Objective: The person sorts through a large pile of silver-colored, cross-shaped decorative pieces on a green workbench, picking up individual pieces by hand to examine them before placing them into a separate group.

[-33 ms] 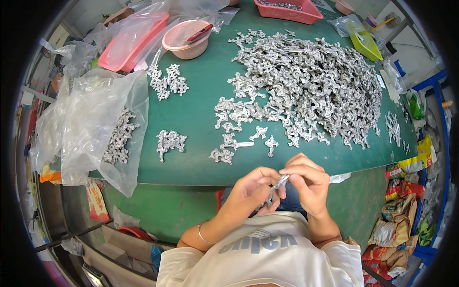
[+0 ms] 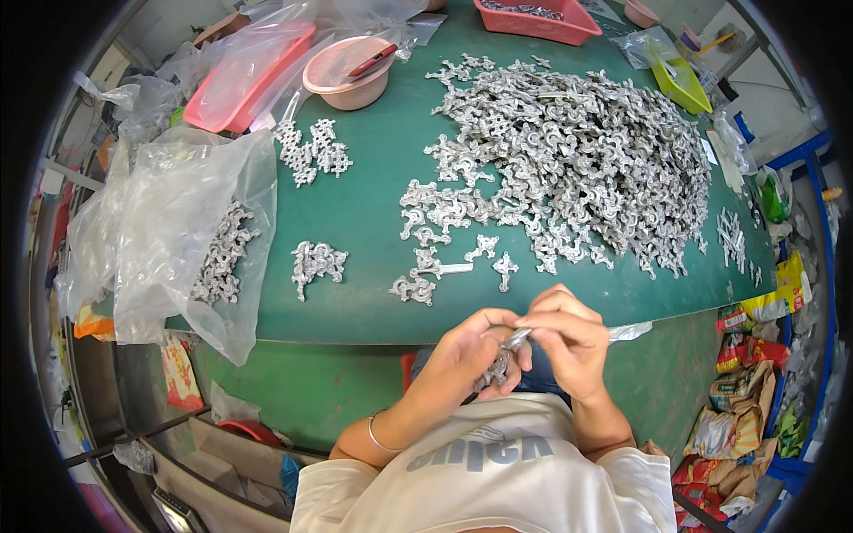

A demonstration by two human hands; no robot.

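Note:
Both my hands meet just past the table's near edge, above my lap. My left hand [image 2: 458, 360] is curled around several small grey metal castings [image 2: 494, 369], partly hidden by its fingers. With thumb and fingertips my right hand [image 2: 573, 342] pinches a shiny grey metal casting [image 2: 516, 338], which also touches the left fingers. In front of them a big heap of similar castings [image 2: 586, 169] covers the table's right half. A few loose castings [image 2: 505, 270] lie at its near side. Left of these sits a small cluster of castings [image 2: 317, 264].
On the left, a clear plastic bag [image 2: 164, 213] holds castings and overhangs the green table's [image 2: 373, 213] edge. Another casting group [image 2: 313, 153] lies below a pink bowl [image 2: 342, 89] with a red-handled tool on it. Pink trays [image 2: 533, 25] and a lime-green tray [image 2: 680, 84] stand farther back.
The pinched casting has tilted to a flatter angle. My right fingers have shifted slightly left, and more of the castings in my left hand shows. The table is unchanged.

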